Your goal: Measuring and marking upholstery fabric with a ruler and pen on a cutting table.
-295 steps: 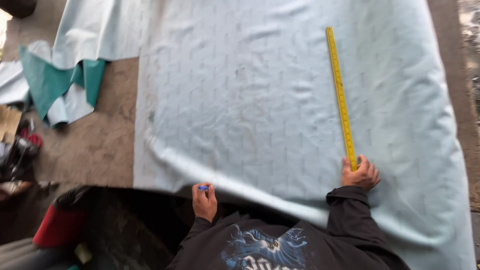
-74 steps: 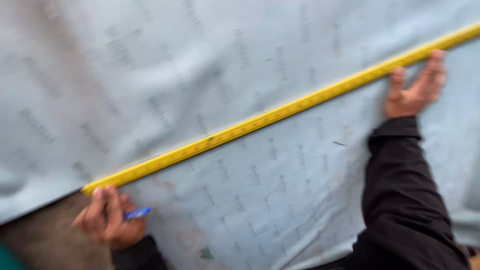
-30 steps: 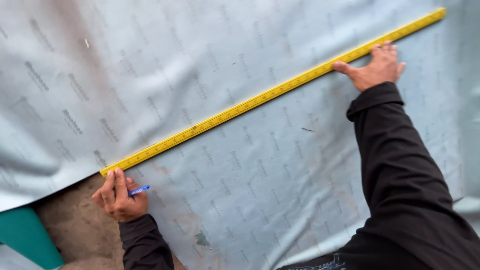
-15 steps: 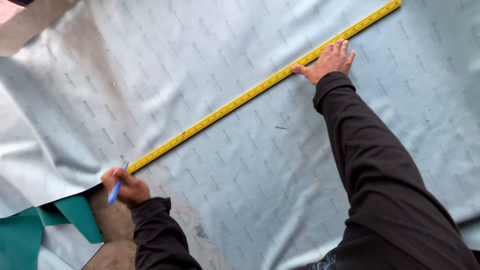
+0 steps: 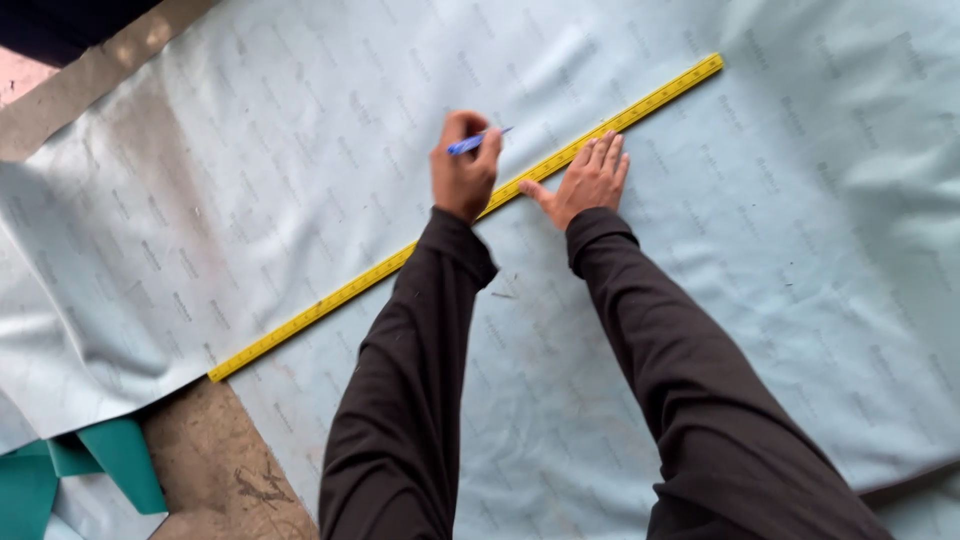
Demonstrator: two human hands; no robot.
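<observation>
Fingers of left hand [image 5: 463,176] pinch blue pen [image 5: 472,143]; right hand [image 5: 590,180] flat on yellow ruler [image 5: 350,288], grey sheet [image 5: 250,180] beneath.

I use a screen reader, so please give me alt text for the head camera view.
A left hand holds a blue pen over a long yellow ruler while the right hand presses the ruler flat on a pale grey-blue sheet spread over a brown floor.

Long yellow ruler [image 5: 330,305] lies diagonally on pale sheet [image 5: 250,170]; blue pen [image 5: 472,143] raised.
</observation>
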